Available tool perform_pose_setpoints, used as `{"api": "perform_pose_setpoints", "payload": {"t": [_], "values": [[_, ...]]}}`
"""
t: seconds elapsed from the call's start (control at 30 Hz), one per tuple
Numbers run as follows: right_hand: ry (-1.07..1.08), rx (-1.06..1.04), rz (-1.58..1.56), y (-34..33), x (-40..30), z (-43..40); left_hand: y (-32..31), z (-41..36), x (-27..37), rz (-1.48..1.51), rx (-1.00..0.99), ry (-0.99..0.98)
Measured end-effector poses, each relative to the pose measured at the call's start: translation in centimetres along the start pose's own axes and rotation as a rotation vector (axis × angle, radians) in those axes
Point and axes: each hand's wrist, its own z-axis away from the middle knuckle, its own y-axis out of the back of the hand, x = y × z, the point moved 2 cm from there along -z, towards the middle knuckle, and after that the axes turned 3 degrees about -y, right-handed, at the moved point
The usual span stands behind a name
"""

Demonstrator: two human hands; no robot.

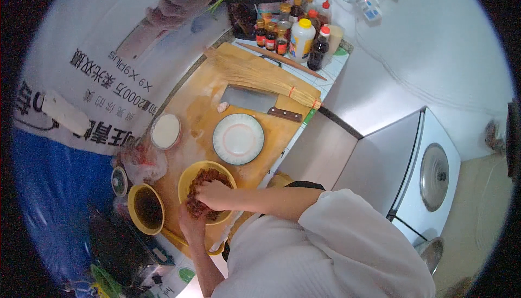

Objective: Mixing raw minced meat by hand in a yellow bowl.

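A yellow bowl [183, 176] holding a dark reddish-brown, lumpy food mixture [211, 175] stands near the front edge of a wooden board [195, 107]. My right hand [213, 195] reaches into the bowl, its fingers sunk in the mixture and partly hidden. My left hand [192, 220] is at the bowl's near left rim, touching the bowl or the mixture; its fingertips are hard to make out. A white plate [238, 139] lies beyond the bowl. Behind the plate rest a cleaver [252, 98] and a small pale piece of food, perhaps garlic [222, 107].
A second yellow bowl [162, 208] with dark contents and a bowl of white powder [166, 131] stand at the left. A straw whisk [260, 79] lies behind the cleaver, near a wooden rolling pin [285, 60]. Several sauce bottles [319, 50] crowd the back corner. A fridge [378, 168] stands at right.
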Motion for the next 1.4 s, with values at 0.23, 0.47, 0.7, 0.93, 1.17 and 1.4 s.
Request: {"api": "perform_pose_setpoints", "payload": {"t": [0.23,0.47,0.7,0.93,1.17,1.4], "values": [[0.03,0.006,0.13,-3.6,1.2,-1.1,-1.8,-0.2,4.7,-0.328,-0.004,0.029],[-0.122,0.154,-0.161,1.0,-0.8,0.0,1.2,0.6,7.0,-0.213,0.031,0.097],[-0.302,0.025,0.213,-3.1,1.9,1.2,0.0,1.7,7.8,-0.096,-0.146,0.126],[-0.077,-0.222,0.369,-1.9,1.8,-0.6,-5.9,0.9,5.0,-0.712,-0.138,-0.007],[-0.219,-0.046,-0.218,3.0,0.9,-0.8,-0.8,0.5,5.8,-0.271,-0.058,0.223],[-0.175,-0.179,0.07,4.6,1.8,-1.8,0.8,1.7,8.4,-0.064,0.189,0.22]]}}
